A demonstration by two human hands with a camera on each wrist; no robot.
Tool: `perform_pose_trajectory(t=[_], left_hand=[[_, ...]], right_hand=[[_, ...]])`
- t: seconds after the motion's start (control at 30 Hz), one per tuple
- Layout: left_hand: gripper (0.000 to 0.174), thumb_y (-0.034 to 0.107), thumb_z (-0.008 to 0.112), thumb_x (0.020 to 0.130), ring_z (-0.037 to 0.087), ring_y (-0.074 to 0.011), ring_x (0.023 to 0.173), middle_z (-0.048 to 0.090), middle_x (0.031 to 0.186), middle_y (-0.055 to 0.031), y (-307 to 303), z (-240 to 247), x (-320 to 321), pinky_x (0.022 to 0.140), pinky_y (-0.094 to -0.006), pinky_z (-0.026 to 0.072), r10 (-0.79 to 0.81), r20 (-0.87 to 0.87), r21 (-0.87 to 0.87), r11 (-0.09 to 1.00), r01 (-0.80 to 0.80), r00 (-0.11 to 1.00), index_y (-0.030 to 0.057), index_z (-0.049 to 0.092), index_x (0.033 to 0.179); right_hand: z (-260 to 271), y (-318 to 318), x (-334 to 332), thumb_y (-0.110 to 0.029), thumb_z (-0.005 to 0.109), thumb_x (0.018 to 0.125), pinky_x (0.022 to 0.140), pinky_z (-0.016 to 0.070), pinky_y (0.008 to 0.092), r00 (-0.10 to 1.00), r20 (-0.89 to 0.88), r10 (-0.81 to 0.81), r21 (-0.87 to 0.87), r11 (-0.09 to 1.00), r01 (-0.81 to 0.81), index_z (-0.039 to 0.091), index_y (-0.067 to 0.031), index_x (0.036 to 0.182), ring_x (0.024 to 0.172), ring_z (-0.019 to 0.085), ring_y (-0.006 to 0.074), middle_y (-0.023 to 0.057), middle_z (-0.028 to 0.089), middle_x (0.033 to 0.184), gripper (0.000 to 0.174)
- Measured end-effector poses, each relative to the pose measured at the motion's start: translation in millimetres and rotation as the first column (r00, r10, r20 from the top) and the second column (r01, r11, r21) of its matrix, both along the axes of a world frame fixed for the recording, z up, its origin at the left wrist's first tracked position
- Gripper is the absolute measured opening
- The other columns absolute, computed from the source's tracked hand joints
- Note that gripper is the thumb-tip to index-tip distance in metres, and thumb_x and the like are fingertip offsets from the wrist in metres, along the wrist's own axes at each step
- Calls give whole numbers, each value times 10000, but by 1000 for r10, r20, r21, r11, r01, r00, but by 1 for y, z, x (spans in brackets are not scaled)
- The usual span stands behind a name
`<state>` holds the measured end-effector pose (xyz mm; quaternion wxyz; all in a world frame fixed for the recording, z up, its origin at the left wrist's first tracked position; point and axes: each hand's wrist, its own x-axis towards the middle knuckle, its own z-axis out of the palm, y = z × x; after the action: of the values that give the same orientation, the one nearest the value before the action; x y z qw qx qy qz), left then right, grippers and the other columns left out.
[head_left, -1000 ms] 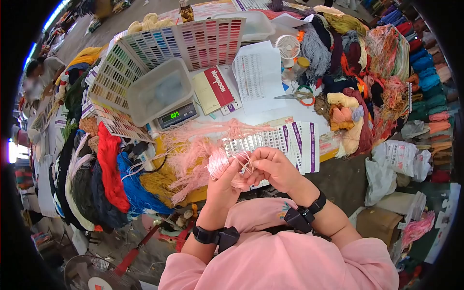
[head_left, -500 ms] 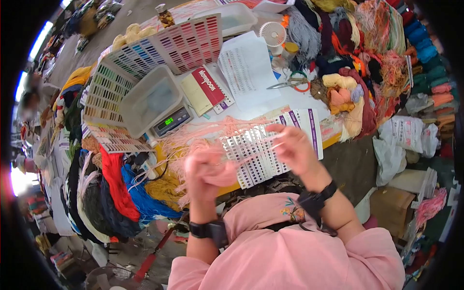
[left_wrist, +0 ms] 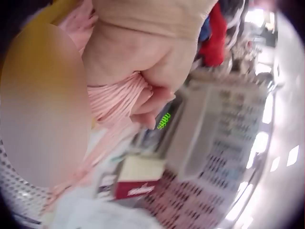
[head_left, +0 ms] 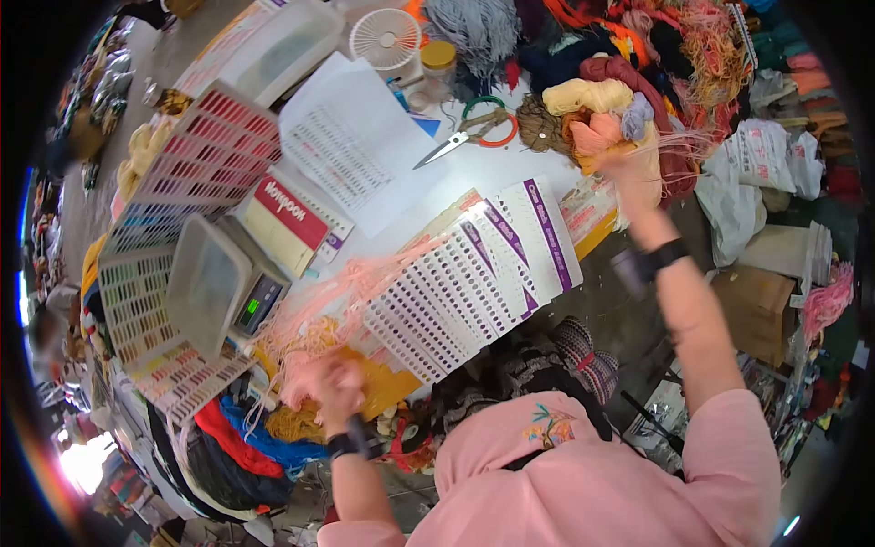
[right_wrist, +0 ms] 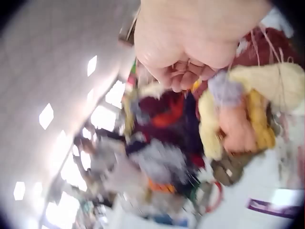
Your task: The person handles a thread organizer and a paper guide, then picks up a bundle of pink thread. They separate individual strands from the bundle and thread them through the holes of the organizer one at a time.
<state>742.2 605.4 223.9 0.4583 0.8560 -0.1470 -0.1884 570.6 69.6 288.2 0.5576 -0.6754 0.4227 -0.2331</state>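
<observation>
My left hand [head_left: 339, 387] grips a skein of pink yarn [left_wrist: 114, 100], its strands wrapped under the curled fingers in the left wrist view. Below that hand, more loose pink yarn [head_left: 365, 273] trails over the table's near left. Far to the right, my right hand [head_left: 631, 187] is blurred, raised near a cluster of small skeins [head_left: 597, 132] at the table's edge. Its fingers curl inward in the right wrist view and pinch thin pink strands [head_left: 682, 144], which fly out to the right. Shade cards [head_left: 447, 292] with rows of holes lie between the hands.
Scissors [head_left: 467, 137] lie beyond the cards. Further left are a printed sheet [head_left: 351, 137], a notebook [head_left: 283, 223], a scale [head_left: 260, 305] with a plastic tub [head_left: 208, 283], and a standing colour chart [head_left: 137, 301]. A small fan [head_left: 385, 38] stands at the back.
From close together over the pink yarn, the hands have parted: the left moved left with the skein, the right swung far right with strands. The head view has turned right.
</observation>
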Motion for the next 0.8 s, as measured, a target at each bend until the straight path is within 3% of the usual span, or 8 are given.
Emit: perform_pose_trajectory(t=[0.03,0.07,0.13,0.27,0.47,0.6,0.67,0.8], left_hand=[[143,139,562,765,475,-115,614,534,772,-37,-40,-38,-3,524,-237,410,258,-674,-185,848,-497,692,56,553,881],[116,160,518,809,369,-86,491,523,776,-2,-81,-38,8,412,-212,317,-109,-989,-145,682,-717,96,81,542,891],[136,180,529,812,272,-63,438,535,816,9,-166,-41,-1,367,-188,213,-102,-995,-79,767,-636,1,75,522,900],[235,113,473,831,401,-50,515,549,952,-18,-279,-47,-28,391,-180,315,-4,-965,-144,845,-515,263,36,486,1053],[307,47,468,814,449,-64,517,543,912,-63,-321,-73,-32,434,-176,361,64,-795,-78,975,-207,604,-10,457,1116],[263,34,485,800,426,-59,478,555,903,-50,-323,-66,-40,398,-189,337,-22,-653,-173,978,-121,757,-10,496,1060],[253,50,512,788,439,-65,468,563,853,-55,-318,-75,-35,392,-193,341,58,-644,-149,968,-200,763,-18,512,1032],[206,86,581,747,465,-76,437,571,689,-57,-328,-82,-32,390,-194,354,123,-594,11,989,-144,795,-34,562,913]], right_hand=[[-59,13,9,-64,537,706,652,432,277,984,-158,79,-51,995,-88,622,-28,724,679,547,128,34,605,704,94],[-71,38,25,-61,564,672,594,436,276,921,-300,248,-78,956,-283,621,-13,707,629,548,146,78,609,694,83],[-115,79,42,-85,580,653,577,433,293,926,-272,263,-126,944,-305,605,-12,680,625,549,228,125,577,679,82],[-152,110,55,-95,623,609,622,414,348,954,-159,253,-363,884,-294,561,-31,709,694,513,288,116,535,694,134],[-160,118,51,-150,707,533,696,356,347,912,-286,293,-487,776,-402,477,-64,886,834,455,280,107,485,878,430],[-169,118,49,-154,681,551,737,337,389,935,-204,289,-427,834,-351,474,-61,886,828,452,288,109,482,868,405],[-168,115,46,-129,664,559,731,351,372,951,-128,281,-352,884,-309,473,-55,880,816,454,285,110,480,861,382],[-168,108,41,-91,634,573,703,381,334,977,44,210,-21,978,-209,465,-35,851,780,457,268,106,469,830,330]])
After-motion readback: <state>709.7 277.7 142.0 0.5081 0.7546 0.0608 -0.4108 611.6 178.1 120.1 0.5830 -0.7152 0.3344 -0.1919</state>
